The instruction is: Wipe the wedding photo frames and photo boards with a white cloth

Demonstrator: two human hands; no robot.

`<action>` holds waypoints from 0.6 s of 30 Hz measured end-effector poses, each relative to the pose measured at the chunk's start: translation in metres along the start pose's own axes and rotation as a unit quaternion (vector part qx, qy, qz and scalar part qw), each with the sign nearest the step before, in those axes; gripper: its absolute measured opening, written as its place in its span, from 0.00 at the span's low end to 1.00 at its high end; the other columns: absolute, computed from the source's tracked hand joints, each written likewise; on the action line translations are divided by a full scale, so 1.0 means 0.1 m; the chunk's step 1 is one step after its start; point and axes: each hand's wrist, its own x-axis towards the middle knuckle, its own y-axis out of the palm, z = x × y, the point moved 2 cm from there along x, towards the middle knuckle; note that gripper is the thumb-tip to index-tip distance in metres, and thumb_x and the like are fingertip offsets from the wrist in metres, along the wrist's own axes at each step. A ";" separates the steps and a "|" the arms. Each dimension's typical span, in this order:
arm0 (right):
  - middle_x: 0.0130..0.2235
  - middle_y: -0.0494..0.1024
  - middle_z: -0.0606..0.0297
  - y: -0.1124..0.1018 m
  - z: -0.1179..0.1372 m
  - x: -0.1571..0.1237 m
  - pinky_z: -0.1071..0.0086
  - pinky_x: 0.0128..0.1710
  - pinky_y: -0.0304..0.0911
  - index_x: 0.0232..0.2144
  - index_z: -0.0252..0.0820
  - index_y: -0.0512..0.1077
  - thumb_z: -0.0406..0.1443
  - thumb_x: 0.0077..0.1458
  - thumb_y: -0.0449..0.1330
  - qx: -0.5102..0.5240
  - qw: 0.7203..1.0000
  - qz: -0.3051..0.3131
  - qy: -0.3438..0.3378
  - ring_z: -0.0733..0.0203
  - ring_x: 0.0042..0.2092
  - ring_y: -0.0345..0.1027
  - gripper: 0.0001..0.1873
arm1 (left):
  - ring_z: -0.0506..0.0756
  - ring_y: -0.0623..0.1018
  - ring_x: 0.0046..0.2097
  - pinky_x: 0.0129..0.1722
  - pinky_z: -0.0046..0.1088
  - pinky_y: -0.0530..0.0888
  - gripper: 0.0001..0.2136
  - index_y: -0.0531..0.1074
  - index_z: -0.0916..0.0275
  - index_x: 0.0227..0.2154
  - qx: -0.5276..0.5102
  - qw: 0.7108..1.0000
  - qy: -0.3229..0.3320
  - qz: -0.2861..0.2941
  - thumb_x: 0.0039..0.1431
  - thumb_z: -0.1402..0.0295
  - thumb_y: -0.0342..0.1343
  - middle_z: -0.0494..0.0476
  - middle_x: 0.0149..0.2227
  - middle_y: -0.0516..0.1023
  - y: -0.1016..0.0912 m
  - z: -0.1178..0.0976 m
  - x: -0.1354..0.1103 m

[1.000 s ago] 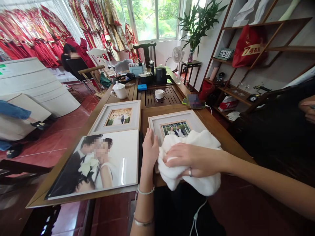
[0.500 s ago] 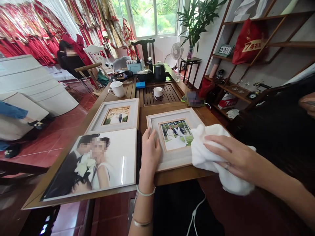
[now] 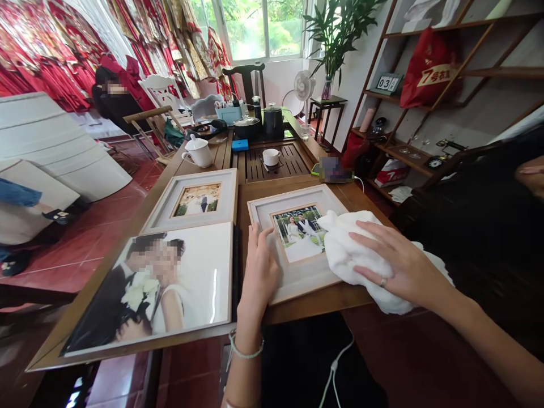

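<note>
A white picture frame [image 3: 293, 283] with a wedding photo in its middle lies on the wooden table before me. My left hand [image 3: 260, 263] grips its left side, the thumb reaching over the rim. Bunched on the frame's right side is a white cloth [image 3: 355, 243], which covers that edge and hangs past it. My right hand [image 3: 395, 263] holds the cloth from above, fingers spread across it. To the left lies a large wedding portrait [image 3: 204, 272] with a glossy face. Behind the portrait is a second white picture frame [image 3: 232, 192] holding a smaller photo.
Farther back on the wooden table [image 3: 250, 311] stand a white lidded teapot [image 3: 199, 153], a white cup [image 3: 271, 157], a blue box [image 3: 240, 145] and a dark kettle [image 3: 272, 122]. A phone [image 3: 335, 170] with a cable lies at the right edge. A person [image 3: 488, 187] is at far right.
My right hand has spread its fingers more over the cloth. The frame is turned slightly, and the view has shifted a little. My left hand stays on the frame's left side.
</note>
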 end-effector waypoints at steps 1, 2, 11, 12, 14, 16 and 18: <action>0.62 0.67 0.54 0.00 -0.03 0.03 0.46 0.58 0.64 0.61 0.52 0.61 0.42 0.61 0.58 0.008 1.000 -0.005 0.003 0.44 0.60 0.65 0.27 | 0.60 0.48 0.72 0.69 0.49 0.51 0.21 0.67 0.61 0.54 -0.002 1.000 0.002 0.000 0.59 0.80 0.44 0.63 0.70 0.53 -0.01 0.00 0.00; 0.61 0.68 0.54 0.01 -0.07 0.07 0.47 0.57 0.65 0.61 0.51 0.62 0.41 0.62 0.57 0.011 1.000 -0.010 0.010 0.45 0.58 0.67 0.25 | 0.60 0.48 0.72 0.69 0.49 0.51 0.21 0.67 0.61 0.53 -0.002 1.000 0.001 0.001 0.59 0.80 0.43 0.63 0.70 0.53 -0.02 0.00 0.00; 0.59 0.72 0.58 0.28 -0.56 1.00 0.49 0.56 0.65 0.59 0.48 0.65 0.45 0.61 0.56 0.032 0.994 0.045 0.095 0.43 0.57 0.67 0.25 | 0.61 0.48 0.72 0.69 0.51 0.51 0.19 0.67 0.61 0.50 0.001 1.000 -0.007 0.012 0.59 0.82 0.44 0.64 0.70 0.53 -0.01 0.02 0.02; 0.59 0.72 0.59 0.32 -0.59 1.11 0.49 0.56 0.64 0.60 0.48 0.64 0.45 0.61 0.56 0.025 0.994 0.051 0.089 0.44 0.58 0.66 0.26 | 0.62 0.48 0.72 0.69 0.51 0.51 0.19 0.67 0.61 0.50 0.001 1.000 -0.007 0.014 0.59 0.82 0.44 0.64 0.70 0.53 -0.01 0.03 0.02; 0.61 0.70 0.58 0.41 -0.62 1.30 0.48 0.57 0.63 0.61 0.48 0.64 0.44 0.61 0.56 0.001 0.996 0.057 0.075 0.44 0.59 0.65 0.27 | 0.62 0.47 0.72 0.69 0.52 0.51 0.19 0.67 0.61 0.50 0.003 1.000 -0.010 0.020 0.58 0.83 0.44 0.65 0.70 0.54 0.00 0.05 0.01; 0.62 0.68 0.55 0.48 -0.61 1.43 0.48 0.56 0.62 0.61 0.46 0.63 0.43 0.61 0.55 -0.030 0.996 0.047 0.072 0.43 0.59 0.64 0.27 | 0.63 0.47 0.72 0.69 0.52 0.50 0.20 0.67 0.61 0.49 0.006 1.000 -0.011 0.024 0.58 0.84 0.44 0.65 0.69 0.56 0.01 0.06 0.01; 0.63 0.66 0.54 0.53 -0.57 1.50 0.47 0.55 0.62 0.62 0.46 0.63 0.42 0.62 0.54 -0.063 0.995 0.023 0.078 0.41 0.59 0.63 0.27 | 0.63 0.47 0.72 0.69 0.53 0.50 0.20 0.67 0.61 0.49 0.007 1.000 -0.009 0.024 0.57 0.85 0.43 0.66 0.68 0.57 0.01 0.07 0.02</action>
